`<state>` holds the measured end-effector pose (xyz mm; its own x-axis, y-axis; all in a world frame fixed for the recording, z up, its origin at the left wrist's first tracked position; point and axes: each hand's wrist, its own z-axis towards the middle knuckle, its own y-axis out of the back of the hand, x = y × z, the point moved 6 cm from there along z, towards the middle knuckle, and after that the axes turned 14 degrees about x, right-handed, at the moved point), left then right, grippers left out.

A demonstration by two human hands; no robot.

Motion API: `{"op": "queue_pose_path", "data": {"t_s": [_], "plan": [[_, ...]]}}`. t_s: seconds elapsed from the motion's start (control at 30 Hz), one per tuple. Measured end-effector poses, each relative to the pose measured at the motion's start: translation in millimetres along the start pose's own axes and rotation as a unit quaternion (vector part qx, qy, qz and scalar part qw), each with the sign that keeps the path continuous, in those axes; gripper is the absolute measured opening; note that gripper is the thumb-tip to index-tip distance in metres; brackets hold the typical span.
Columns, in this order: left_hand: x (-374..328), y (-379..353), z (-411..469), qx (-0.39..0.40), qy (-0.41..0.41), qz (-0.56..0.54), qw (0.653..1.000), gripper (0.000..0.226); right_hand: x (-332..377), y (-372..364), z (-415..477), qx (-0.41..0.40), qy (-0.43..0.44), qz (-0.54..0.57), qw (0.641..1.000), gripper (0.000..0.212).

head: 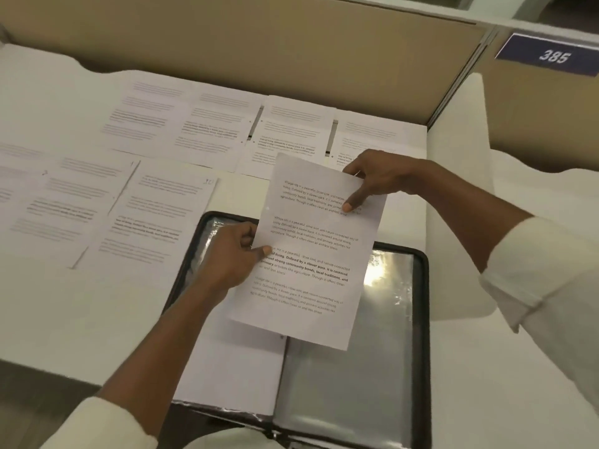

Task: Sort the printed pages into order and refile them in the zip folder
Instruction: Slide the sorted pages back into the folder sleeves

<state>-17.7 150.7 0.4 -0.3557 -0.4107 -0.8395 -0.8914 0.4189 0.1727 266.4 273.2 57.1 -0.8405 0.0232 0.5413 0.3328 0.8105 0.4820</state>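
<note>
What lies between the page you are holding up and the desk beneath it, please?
The open zip folder lies under the held page, a clear sleeve on its right half and a white sheet on its left, as the head view shows.

held page (311, 254): white sheet, four short blocks of print, the third one partly bold. It's up in the air, tilted a bit clockwise, over the open folder. The left hand (233, 254) pinches its left edge and the right hand (372, 176) has the top right corner.
folder (423, 319): black-edged zip one, lying open flat on the desk (81, 319), clear plastic sleeves inside.
left sleeve (233, 367): looks like a plain white sheet in there.
right sleeve (350, 400): shiny, greyish, catching glare.
far row (220, 128): four printed pages side by side, edges overlapping.
near row (155, 218): about three more pages left of the folder, corner scribbles too blurry to read.
</note>
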Motion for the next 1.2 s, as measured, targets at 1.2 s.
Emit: {"op": "queue_pose_path", "data": {"t_s": [1.2], "plan": [[-14.0,-291.0,26.0,-0.01,0.146,0.489,0.86,0.075,-95.7,108.8,27.1,-0.069,0.01,-0.11,0.991,0.03]]}}
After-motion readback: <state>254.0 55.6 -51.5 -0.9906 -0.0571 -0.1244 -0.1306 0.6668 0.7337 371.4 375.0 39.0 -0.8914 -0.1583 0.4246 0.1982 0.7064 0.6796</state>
